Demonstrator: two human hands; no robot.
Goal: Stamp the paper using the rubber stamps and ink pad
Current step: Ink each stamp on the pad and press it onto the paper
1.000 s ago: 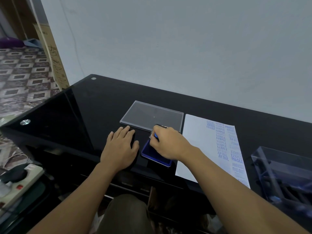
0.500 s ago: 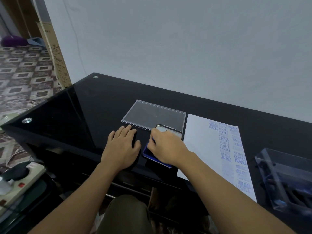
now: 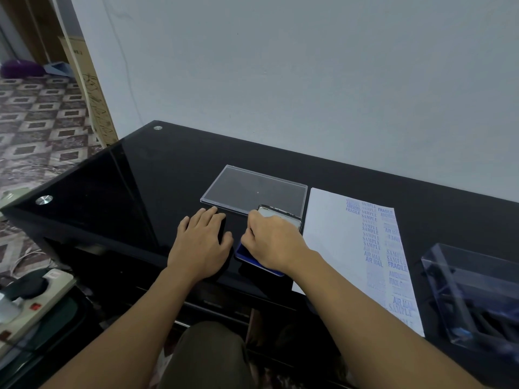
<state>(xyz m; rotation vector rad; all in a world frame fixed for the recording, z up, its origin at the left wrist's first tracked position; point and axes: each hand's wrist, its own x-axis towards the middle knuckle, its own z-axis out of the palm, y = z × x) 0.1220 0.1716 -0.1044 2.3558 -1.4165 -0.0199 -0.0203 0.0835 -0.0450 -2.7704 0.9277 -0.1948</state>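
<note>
Now, the left hand [image 3: 203,245] is laid flat on the black glass table [image 3: 140,178], fingers straight and close together, just left of the blue ink pad [image 3: 248,255]. It is read as a bracing posture, so that the body is steadied and the pad's side is guarded while the other hand works. The right hand [image 3: 273,242] is held directly over the ink pad, knuckles up and fingers curled under. What lies beneath them is hidden, so it cannot be told whether a stamp is pinched there or the edge of the pale, dark-rimmed lid [image 3: 276,215] that shows just beyond the knuckles. Of the pad itself only the near blue corner is seen, poking out below the wrist. The paper [image 3: 334,237] is laid just right of the pad, beside the right forearm. Its right half is covered with columns of blue prints such as SAMPLE, FRAGILE and AIR MAIL, and its left half is bare. The sheet is judged to be set that close so that the move from ink to paper is kept short. A clear flat tray [image 3: 252,189] is parked behind the pad, out of the working line. A clear box [image 3: 471,290] is stood at the far right, well apart from both hands, and the dark shapes inside are too blurred to be named.
</note>
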